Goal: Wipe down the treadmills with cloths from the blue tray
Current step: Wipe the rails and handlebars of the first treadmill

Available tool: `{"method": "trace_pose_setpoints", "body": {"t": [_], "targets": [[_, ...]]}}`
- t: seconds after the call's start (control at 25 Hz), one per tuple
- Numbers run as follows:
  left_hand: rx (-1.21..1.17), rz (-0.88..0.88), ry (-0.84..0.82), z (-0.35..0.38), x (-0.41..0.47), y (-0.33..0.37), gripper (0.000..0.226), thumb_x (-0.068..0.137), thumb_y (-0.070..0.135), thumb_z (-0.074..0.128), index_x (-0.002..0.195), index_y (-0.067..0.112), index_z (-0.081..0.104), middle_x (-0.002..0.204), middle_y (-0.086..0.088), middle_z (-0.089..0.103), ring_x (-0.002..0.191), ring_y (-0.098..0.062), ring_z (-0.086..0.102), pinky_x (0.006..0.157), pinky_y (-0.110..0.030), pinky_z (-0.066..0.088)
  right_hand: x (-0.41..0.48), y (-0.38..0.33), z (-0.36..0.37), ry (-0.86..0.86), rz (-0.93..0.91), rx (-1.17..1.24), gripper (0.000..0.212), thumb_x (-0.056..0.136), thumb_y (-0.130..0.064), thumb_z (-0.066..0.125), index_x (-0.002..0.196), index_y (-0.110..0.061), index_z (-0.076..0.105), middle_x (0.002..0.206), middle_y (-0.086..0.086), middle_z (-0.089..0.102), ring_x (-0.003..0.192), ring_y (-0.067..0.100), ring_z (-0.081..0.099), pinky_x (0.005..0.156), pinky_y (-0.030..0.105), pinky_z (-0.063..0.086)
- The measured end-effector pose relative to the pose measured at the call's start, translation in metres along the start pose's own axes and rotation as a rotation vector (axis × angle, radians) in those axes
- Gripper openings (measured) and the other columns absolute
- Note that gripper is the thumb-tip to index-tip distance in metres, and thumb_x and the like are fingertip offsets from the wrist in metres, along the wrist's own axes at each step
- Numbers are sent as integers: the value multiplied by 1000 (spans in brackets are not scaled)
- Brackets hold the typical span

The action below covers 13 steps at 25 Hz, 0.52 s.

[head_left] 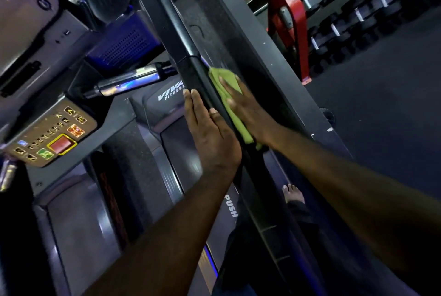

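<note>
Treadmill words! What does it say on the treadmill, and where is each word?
"VIVA" above "FITNES", the end hidden by the rail: on the dark motor cover.
"PUSH": on the grey side panel.
Control panel buttons: only small pictures, too blurred to read.
Round logo on the console: too blurred to read.

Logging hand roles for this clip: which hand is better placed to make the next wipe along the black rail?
Right. The right hand presses the green cloth flat against the rail; the left hand rests bare on the rail's other side, no cloth under it.
</note>
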<state>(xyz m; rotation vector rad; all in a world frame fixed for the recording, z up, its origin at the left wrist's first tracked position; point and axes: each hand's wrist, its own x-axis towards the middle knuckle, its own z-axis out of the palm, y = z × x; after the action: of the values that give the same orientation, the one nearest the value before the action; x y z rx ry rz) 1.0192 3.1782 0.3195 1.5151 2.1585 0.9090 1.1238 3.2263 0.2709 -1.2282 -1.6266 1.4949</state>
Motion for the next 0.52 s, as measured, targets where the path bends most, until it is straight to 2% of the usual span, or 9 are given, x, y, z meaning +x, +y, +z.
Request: {"method": "trace_pose_setpoints", "body": {"t": [0.08, 0.16, 0.24, 0.36, 0.44, 0.48, 0.52], "targets": [[-8, 3, 8, 0, 0, 0, 55, 111, 18, 32, 164, 8, 23, 174, -9, 15, 155, -1, 7, 130, -25, 9, -68, 16, 8, 8, 9, 66, 50, 109, -35, 38, 156, -46, 24, 172, -17, 1, 157, -7, -9, 131, 27, 0], [-7, 6, 17, 2, 2, -2, 55, 111, 17, 32, 164, 7, 23, 173, -9, 15, 158, -5, 8, 130, -27, 10, -85, 22, 5, 16, 2, 128, 50, 108, -41, 41, 154, -51, 26, 173, -20, -1, 159, -2, -7, 129, 23, 2], [-13, -1, 5, 2, 0, -5, 55, 111, 18, 32, 164, 8, 22, 174, -8, 15, 159, -7, 9, 131, -29, 12, -36, 15, 3, 2, -50, 48, 51, 109, -41, 41, 157, -42, 26, 168, -28, 3, 160, 4, -7, 128, 20, 2], [-15, -16, -13, 0, -1, -2, 55, 112, 18, 32, 165, 12, 20, 174, -4, 12, 155, 2, 5, 130, -25, 10, 43, -10, -5, 23, -11, 20, 55, 110, -37, 36, 163, -39, 24, 174, -16, 2, 162, 11, -5, 131, 33, 4], [-21, -20, -19, -1, -1, -2, 55, 112, 19, 32, 166, 12, 19, 175, -3, 11, 153, 5, 3, 128, -20, 7, 20, -9, -4, 13, -49, 13, 53, 113, -29, 35, 164, -32, 24, 170, -19, 1, 162, 15, -7, 128, 27, 4], [-29, -20, -18, -1, -2, -1, 55, 112, 20, 31, 165, 12, 19, 175, -4, 11, 153, 6, 2, 127, -17, 6, -12, 0, 0, 8, -85, 4, 52, 113, -29, 35, 163, -32, 23, 170, -19, 0, 162, 13, -8, 127, 24, 4], [-38, -19, -17, -1, -2, -1, 56, 111, 20, 31, 165, 11, 20, 175, -4, 11, 152, 6, 2, 126, -14, 5, -51, 9, 4, 12, -78, 28, 52, 112, -35, 35, 162, -40, 23, 172, -18, -2, 162, 8, -7, 127, 23, 5]]}}
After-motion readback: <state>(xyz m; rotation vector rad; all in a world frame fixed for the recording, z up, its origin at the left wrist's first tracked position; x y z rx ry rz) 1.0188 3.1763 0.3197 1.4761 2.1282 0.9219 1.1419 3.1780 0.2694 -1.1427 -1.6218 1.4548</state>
